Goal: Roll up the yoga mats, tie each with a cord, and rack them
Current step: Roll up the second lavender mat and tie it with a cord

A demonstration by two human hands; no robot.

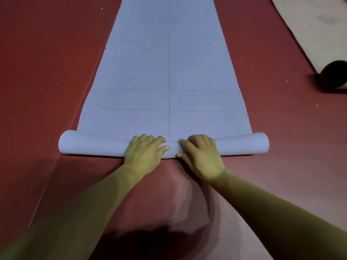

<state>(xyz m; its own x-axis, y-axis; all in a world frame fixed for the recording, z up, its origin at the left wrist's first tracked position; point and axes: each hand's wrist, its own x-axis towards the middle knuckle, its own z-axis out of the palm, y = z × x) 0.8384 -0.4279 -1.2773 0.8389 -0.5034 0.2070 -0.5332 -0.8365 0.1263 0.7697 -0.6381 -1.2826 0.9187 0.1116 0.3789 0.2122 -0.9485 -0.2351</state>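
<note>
Rolling looks to be the step in hand, and an early part of it: the blue yoga mat lies flat on the red floor covering, stretching away from the person, with only its near end wound into a roll that lies crosswise just in front of them. Both hands sit close together at the middle of that roll, the left hand and right hand almost touching. Their fingers are curled over its top and the thumbs lie against the near side, so each hand grips the roll rather than resting flat on it. The roll looks pinched under the hands and fuller toward its two ends, which suggests slack out there. Moving the hands further apart would likely spread the pressure and keep the winding evenly tight. The printed centre line is a handy guide: keeping the roll square to it should stop the edges creeping sideways into a cone. Short pushes, tucking back after each, should suit the soft foam. A pale second mat lies to the right, its near end in a dark roll. No cord or rack is in view.
</note>
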